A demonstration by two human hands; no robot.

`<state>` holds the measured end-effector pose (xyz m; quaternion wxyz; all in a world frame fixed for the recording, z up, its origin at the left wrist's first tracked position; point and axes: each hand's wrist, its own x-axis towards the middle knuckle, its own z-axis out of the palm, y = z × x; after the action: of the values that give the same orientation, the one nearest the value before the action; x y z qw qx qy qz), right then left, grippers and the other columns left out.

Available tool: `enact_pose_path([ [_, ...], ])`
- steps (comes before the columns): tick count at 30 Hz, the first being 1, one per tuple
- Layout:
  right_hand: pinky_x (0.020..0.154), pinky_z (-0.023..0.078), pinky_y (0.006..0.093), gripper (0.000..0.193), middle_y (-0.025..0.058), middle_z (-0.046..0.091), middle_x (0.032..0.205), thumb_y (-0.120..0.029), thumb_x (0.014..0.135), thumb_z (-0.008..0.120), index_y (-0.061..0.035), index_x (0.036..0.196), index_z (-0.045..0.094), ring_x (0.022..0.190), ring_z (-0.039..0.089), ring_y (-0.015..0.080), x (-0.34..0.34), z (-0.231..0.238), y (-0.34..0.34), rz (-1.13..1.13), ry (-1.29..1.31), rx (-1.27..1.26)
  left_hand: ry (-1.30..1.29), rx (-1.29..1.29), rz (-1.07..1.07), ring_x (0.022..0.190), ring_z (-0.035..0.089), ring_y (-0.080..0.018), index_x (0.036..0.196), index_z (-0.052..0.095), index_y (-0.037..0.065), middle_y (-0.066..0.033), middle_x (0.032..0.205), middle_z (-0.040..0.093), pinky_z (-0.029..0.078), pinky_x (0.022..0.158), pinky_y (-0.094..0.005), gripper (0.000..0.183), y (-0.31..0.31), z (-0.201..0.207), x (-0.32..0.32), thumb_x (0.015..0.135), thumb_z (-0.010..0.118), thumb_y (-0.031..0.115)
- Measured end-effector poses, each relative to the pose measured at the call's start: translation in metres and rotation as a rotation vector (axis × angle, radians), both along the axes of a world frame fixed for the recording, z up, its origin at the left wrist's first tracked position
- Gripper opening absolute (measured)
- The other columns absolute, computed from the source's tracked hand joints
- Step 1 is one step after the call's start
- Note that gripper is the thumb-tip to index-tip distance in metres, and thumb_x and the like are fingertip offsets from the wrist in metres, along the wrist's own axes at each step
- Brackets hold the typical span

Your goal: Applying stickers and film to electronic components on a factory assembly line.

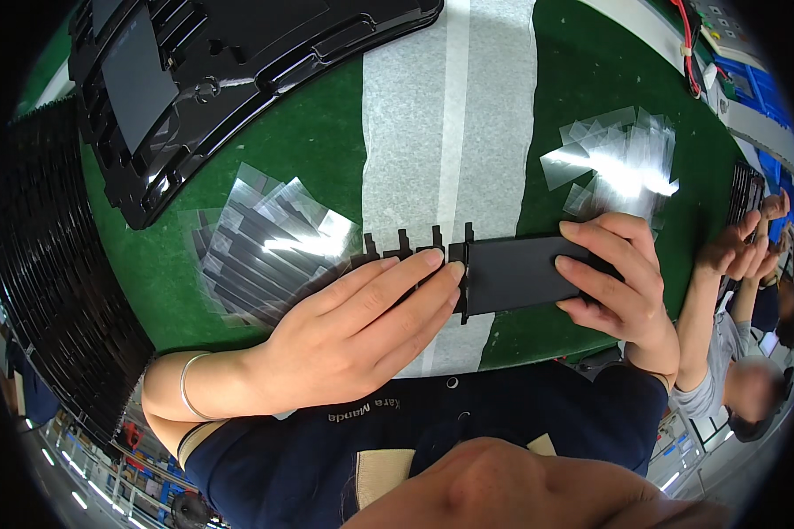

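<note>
**Over the green bench [326,132], both hands meet at a dark flat panel [516,273]**

At the far left, black ribbed trays [44,256] stand in a long stack that curves along the rim of the view. Next to it, a glossy black moulded tray [265,53] fills the upper left, with a smooth grey rectangular plate [141,84] on it. Below that tray, clear film sheets with dark bands [273,251] lie fanned out and overlapping, just beyond the left forearm, whose wrist wears a thin bracelet [185,388].

The left hand [335,339] comes next, palm down and fingers nearly straight, laid over a row of dark tabbed pieces [403,242]; their tabs show beyond the fingers. Its thumb is hidden, so I cannot tell whether it grips them. A pale strip of sheet [406,132] runs down the bench behind these pieces.

Right of the left fingertips, a narrow dark crossbar [468,282] stands at the panel's left end. The panel itself lies between the two hands, broad face up. The right hand [626,282] grasps its right end, bent fingertips on the upper face.

Beyond the right hand, clear glossy film sheets [626,167] lie in a loose heap. At the far right are red cables [686,53] and a co-worker's raised hands [745,251].
</note>
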<state>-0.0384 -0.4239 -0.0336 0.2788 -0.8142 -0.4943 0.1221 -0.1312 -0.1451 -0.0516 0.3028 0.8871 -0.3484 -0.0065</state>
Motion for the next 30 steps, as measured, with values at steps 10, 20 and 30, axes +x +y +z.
enact_pose_path([
  [10,0.075,0.047,0.0369,0.034,0.017,0.058,0.11,-0.023,0.07,0.068,0.0004,0.093,0.066,0.09,0.052,0.0297,-0.0025,0.0006,0.0012,0.002,-0.011,-0.017,0.005,-0.001,-0.033,0.107,0.053,-0.0303,0.1,0.062,-0.005,-0.0145,0.114,0.056,0.051,0.078,-0.0357,0.042,0.0029,-0.0007,0.0002,0.06,0.067,0.008],
  [20,0.076,0.046,0.0378,0.035,0.0156,0.059,0.11,-0.024,0.068,0.068,-0.0002,0.094,0.066,0.092,0.051,0.0299,-0.0016,0.0001,0.0029,-0.01,-0.024,0.004,0.062,-0.016,-0.035,0.109,0.052,-0.0328,0.105,0.06,-0.005,-0.0156,0.117,0.054,0.048,0.081,-0.0389,0.052,0.005,0.0028,0.0015,0.056,0.069,0.01],
  [30,0.08,0.045,0.0393,0.036,0.0146,0.057,0.114,-0.017,0.059,0.07,-0.0067,0.093,0.069,0.096,0.05,0.0304,-0.0043,0.0084,0.0064,-0.024,0.035,-0.046,0.044,-0.02,-0.025,0.108,0.052,-0.033,0.104,0.061,-0.001,-0.0161,0.116,0.055,0.048,0.081,-0.0384,0.049,0.0045,0.0015,-0.0006,0.058,0.069,0.01],
])
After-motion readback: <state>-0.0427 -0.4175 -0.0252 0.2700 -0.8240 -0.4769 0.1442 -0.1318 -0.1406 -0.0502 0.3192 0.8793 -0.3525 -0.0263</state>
